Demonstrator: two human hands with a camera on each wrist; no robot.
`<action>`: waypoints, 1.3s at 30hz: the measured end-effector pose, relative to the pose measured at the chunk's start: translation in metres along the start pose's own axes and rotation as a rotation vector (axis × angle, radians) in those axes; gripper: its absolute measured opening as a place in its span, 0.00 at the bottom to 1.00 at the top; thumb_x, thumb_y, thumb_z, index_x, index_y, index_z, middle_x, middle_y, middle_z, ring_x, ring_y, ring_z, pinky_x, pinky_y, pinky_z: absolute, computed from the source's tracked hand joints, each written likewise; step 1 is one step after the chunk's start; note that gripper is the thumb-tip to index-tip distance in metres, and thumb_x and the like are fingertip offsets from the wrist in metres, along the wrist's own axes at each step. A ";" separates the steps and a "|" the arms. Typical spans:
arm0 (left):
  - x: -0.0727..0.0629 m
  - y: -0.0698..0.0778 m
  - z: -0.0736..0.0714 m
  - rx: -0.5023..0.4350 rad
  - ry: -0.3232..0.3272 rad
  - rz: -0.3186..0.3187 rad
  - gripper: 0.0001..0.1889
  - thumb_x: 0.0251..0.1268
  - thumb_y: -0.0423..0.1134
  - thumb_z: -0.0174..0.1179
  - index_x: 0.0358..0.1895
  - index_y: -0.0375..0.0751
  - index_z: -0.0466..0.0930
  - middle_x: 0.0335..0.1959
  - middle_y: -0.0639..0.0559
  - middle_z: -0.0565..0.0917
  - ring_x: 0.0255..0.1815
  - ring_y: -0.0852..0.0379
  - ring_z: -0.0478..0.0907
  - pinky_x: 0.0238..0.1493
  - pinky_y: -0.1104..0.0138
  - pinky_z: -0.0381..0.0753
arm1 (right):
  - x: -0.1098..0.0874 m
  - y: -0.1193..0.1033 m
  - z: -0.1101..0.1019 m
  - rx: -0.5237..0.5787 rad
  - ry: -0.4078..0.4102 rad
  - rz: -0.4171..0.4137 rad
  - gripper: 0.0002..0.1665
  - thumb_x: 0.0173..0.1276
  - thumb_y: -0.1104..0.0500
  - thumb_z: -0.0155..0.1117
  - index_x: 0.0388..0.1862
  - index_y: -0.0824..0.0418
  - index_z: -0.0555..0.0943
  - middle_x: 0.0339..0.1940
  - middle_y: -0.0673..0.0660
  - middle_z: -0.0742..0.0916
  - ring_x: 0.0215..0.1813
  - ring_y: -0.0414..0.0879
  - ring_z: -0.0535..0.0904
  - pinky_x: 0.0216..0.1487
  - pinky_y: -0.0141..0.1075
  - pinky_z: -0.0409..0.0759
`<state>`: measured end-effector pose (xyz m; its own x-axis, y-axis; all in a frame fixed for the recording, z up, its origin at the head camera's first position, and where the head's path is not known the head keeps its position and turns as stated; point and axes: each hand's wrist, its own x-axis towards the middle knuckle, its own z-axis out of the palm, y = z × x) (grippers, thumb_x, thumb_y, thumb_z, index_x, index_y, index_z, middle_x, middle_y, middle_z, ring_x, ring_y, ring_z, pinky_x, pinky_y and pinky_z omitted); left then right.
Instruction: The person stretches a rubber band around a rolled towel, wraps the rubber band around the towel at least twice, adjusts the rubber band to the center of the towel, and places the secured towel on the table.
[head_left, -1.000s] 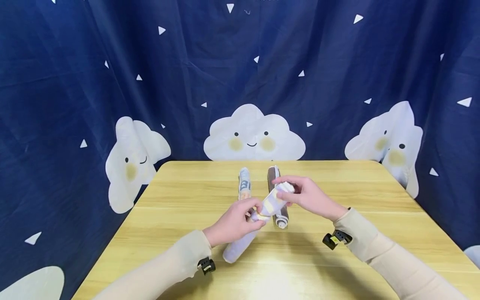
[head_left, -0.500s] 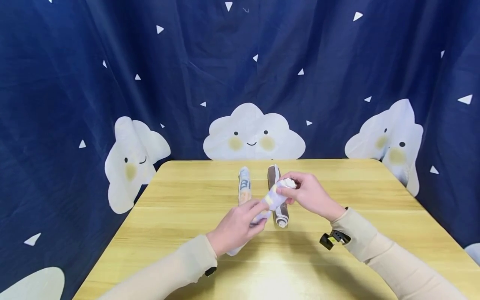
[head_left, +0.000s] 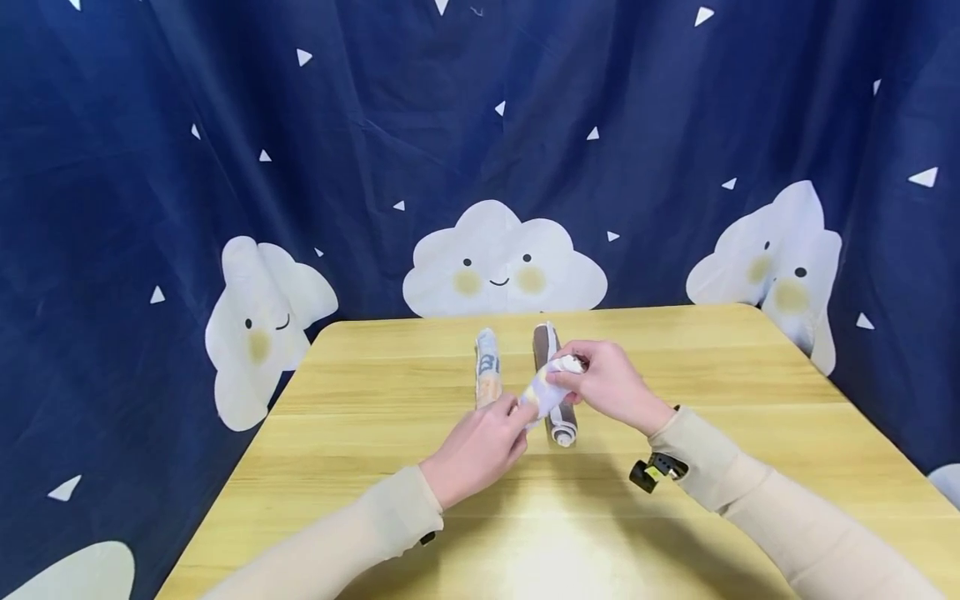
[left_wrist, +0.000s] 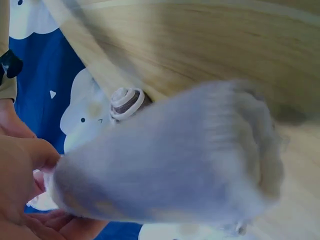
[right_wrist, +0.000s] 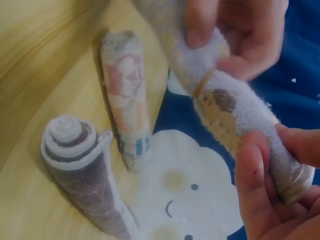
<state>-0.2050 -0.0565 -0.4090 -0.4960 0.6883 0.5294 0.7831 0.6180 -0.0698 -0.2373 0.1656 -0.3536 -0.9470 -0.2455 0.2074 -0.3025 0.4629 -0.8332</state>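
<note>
A lavender rolled towel [head_left: 542, 397] with pale yellow patches is held up off the table at a slant. My left hand [head_left: 480, 446] grips it near its middle. The fingers of my right hand [head_left: 609, 385] pinch its far end. In the right wrist view a thin tan band [right_wrist: 202, 84] circles the towel, and the roll narrows there, beside the left hand's fingertips. The towel's free end [left_wrist: 240, 155] fills much of the left wrist view, its rolled layers blurred. From the head view, the left hand hides that end.
Two more rolled towels lie on the wooden table [head_left: 360, 450] beyond the hands: a pale patterned one [head_left: 487, 367] on the left and a brown one with white edging [head_left: 562, 423] on the right. A dark blue curtain [head_left: 360, 167] with clouds hangs behind.
My left hand has turned over and moved slightly up along the lavender towel, covering its near end from the head view. My right hand keeps pinching the far end, shifting slightly left.
</note>
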 end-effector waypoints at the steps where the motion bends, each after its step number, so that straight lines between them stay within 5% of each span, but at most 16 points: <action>1: 0.000 0.000 0.001 0.003 -0.007 -0.003 0.11 0.63 0.35 0.64 0.45 0.44 0.73 0.34 0.51 0.77 0.27 0.62 0.75 0.24 0.76 0.76 | 0.000 -0.001 0.000 0.003 -0.004 0.004 0.10 0.64 0.62 0.72 0.42 0.64 0.85 0.29 0.59 0.87 0.24 0.47 0.84 0.28 0.40 0.86; 7: -0.001 0.001 0.006 0.005 -0.018 -0.011 0.09 0.63 0.35 0.62 0.44 0.45 0.73 0.36 0.51 0.76 0.27 0.62 0.74 0.25 0.75 0.76 | 0.002 -0.001 -0.002 0.033 -0.021 0.017 0.10 0.64 0.63 0.71 0.42 0.67 0.85 0.29 0.60 0.87 0.26 0.56 0.85 0.30 0.47 0.86; 11: -0.003 -0.001 0.006 -0.023 -0.016 0.001 0.07 0.62 0.36 0.60 0.41 0.46 0.74 0.35 0.53 0.74 0.27 0.64 0.70 0.25 0.76 0.74 | 0.005 0.003 -0.005 0.040 -0.033 0.036 0.09 0.65 0.63 0.71 0.42 0.67 0.85 0.29 0.59 0.87 0.24 0.53 0.85 0.28 0.43 0.86; 19: -0.004 -0.013 -0.001 -0.230 0.012 0.013 0.08 0.56 0.33 0.60 0.36 0.47 0.73 0.39 0.56 0.74 0.31 0.66 0.71 0.30 0.79 0.73 | 0.009 0.003 -0.017 0.187 -0.071 0.112 0.16 0.66 0.61 0.70 0.46 0.73 0.82 0.31 0.59 0.86 0.25 0.45 0.82 0.29 0.36 0.84; 28: -0.006 -0.015 -0.002 -0.404 -0.008 -0.161 0.16 0.66 0.43 0.66 0.51 0.50 0.71 0.45 0.58 0.77 0.37 0.64 0.76 0.37 0.72 0.80 | 0.008 0.001 -0.020 0.166 -0.115 0.082 0.19 0.68 0.54 0.69 0.49 0.67 0.82 0.32 0.57 0.87 0.26 0.47 0.83 0.32 0.37 0.84; 39: -0.005 -0.022 -0.008 -0.938 -0.125 -0.392 0.14 0.68 0.36 0.64 0.50 0.53 0.71 0.48 0.56 0.81 0.40 0.60 0.79 0.40 0.67 0.81 | 0.001 0.006 -0.026 0.115 -0.248 -0.211 0.28 0.66 0.60 0.72 0.64 0.52 0.78 0.47 0.59 0.85 0.37 0.50 0.85 0.37 0.38 0.86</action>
<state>-0.2166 -0.0760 -0.4035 -0.7737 0.5697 0.2771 0.5090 0.2986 0.8073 -0.2426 0.1907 -0.3449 -0.8052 -0.5320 0.2621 -0.4613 0.2840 -0.8406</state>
